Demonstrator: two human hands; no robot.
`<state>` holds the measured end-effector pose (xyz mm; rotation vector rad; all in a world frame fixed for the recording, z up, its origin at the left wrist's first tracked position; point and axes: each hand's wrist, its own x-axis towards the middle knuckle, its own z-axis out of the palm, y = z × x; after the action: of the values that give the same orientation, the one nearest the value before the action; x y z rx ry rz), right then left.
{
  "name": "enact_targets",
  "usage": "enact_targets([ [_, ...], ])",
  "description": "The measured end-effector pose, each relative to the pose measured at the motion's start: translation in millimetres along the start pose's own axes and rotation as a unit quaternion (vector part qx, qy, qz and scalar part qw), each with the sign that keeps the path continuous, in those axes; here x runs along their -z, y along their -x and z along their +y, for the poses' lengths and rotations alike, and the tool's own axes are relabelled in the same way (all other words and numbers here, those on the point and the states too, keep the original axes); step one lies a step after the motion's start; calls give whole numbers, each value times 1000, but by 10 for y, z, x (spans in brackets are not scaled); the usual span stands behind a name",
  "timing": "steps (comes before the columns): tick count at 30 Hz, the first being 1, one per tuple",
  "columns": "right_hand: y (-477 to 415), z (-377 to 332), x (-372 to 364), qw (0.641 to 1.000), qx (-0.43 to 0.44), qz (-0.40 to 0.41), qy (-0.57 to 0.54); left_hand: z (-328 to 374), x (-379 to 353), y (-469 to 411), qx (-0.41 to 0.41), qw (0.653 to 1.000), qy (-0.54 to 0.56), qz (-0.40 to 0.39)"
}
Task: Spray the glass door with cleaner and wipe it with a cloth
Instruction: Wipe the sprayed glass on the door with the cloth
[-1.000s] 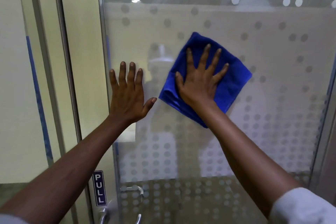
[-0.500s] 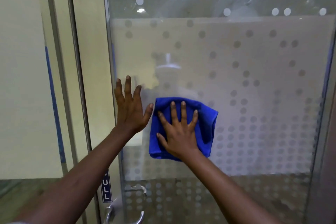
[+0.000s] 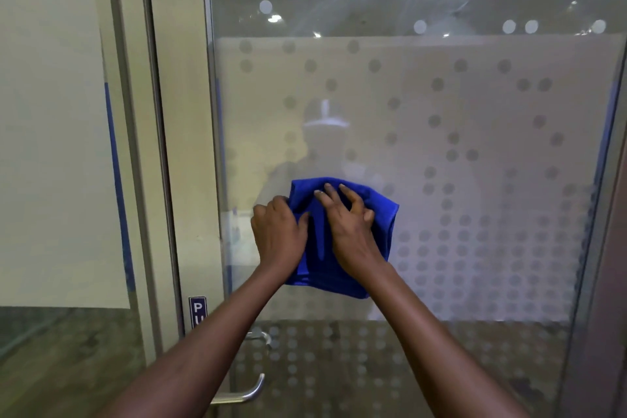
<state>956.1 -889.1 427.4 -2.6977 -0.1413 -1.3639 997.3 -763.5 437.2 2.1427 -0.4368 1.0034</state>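
The glass door (image 3: pixel 458 146) fills the view, with a frosted band patterned in dots and smeared streaks on the clear pane above. A blue cloth (image 3: pixel 380 214) is bunched against the frosted glass at mid height. My left hand (image 3: pixel 278 234) grips the cloth's left edge with curled fingers. My right hand (image 3: pixel 353 231) lies over the cloth's middle, fingers bent and gathering the fabric. No spray bottle is in view.
A metal door handle (image 3: pixel 247 394) curves out at the lower left of the door, under a small blue PULL sign (image 3: pixel 197 310). The beige door frame (image 3: pixel 176 146) and a fixed side pane (image 3: pixel 57 146) stand to the left.
The cloth went from upper right down and left across the glass. My left hand left the glass and took hold of the cloth's edge. My right hand's fingers curled into the fabric.
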Motion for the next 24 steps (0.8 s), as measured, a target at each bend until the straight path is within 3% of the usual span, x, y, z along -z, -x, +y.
enact_targets([
  [3, 13, 113, 43, 999, -42, 33, 5, 23, 38, -42, 27, 999, 13, -31],
  [8, 145, 298, 94, 970, -212, 118, 20, 60, 240, 71, 55, 973, 187, -124],
  [12, 335, 256, 33, 973, -154, 164, 50, 35, 482, 224, 94, 952, 265, -123],
  [15, 460, 111, 25, 980, -160, 71, -97, -143, 699, 309, 133, 938, 295, -129],
  [18, 539, -167, 65, 907, -258, -3, -332, -431, 952, 393, 186, 917, 323, -140],
  [22, 581, -518, -51, 840, -308, -94, -436, -814, 1291, 562, 219, 905, 300, -206],
  [24, 629, -713, -136, 751, -345, -155, -541, -927, 1473, 616, 249, 903, 286, -200],
])
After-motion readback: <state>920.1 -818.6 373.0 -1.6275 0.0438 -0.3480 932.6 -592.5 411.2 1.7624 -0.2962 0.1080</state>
